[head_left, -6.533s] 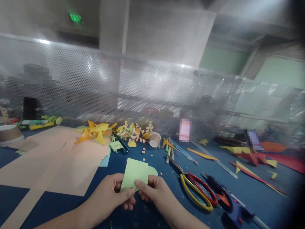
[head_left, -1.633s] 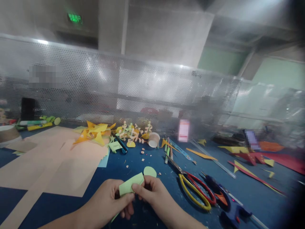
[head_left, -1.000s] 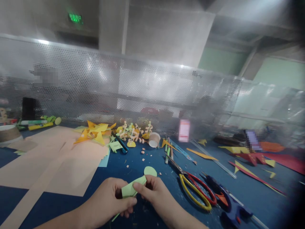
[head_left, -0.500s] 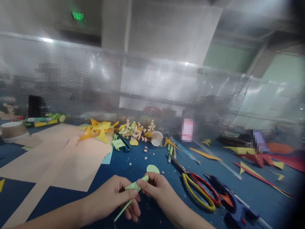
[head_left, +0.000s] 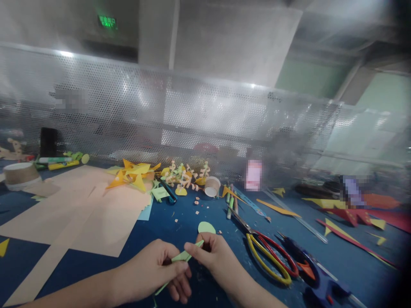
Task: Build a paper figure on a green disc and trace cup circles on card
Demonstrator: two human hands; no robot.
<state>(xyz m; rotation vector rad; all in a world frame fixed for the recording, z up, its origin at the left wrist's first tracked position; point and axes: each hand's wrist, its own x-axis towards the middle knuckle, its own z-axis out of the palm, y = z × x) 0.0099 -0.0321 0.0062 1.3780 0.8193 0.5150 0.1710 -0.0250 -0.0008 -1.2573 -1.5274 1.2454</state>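
Note:
A narrow folded strip of light green paper (head_left: 182, 256) is pinched between my two hands, low in the middle of the view. My left hand (head_left: 163, 269) grips it between thumb and index finger, and a thin tail of the paper hangs below that hand. At the upper end, my right hand (head_left: 210, 252) pinches the paper with thumb and bent fingers. Just beyond the right fingertips a pale green paper circle (head_left: 206, 227) lies on the blue table (head_left: 173, 233).
On the right lie scissors (head_left: 268, 256) with red and yellow handles and a blue glue gun (head_left: 321, 273). Large peach paper sheets (head_left: 96, 231) cover the left. Yellow paper pieces (head_left: 136, 173), curled paper strips (head_left: 183, 173) and a tape roll (head_left: 212, 187) stand before a perforated metal screen (head_left: 135, 102).
My left hand has turned slightly and covers more of the green paper, so less of it shows. Both hands keep hold of it; the view has shifted a little.

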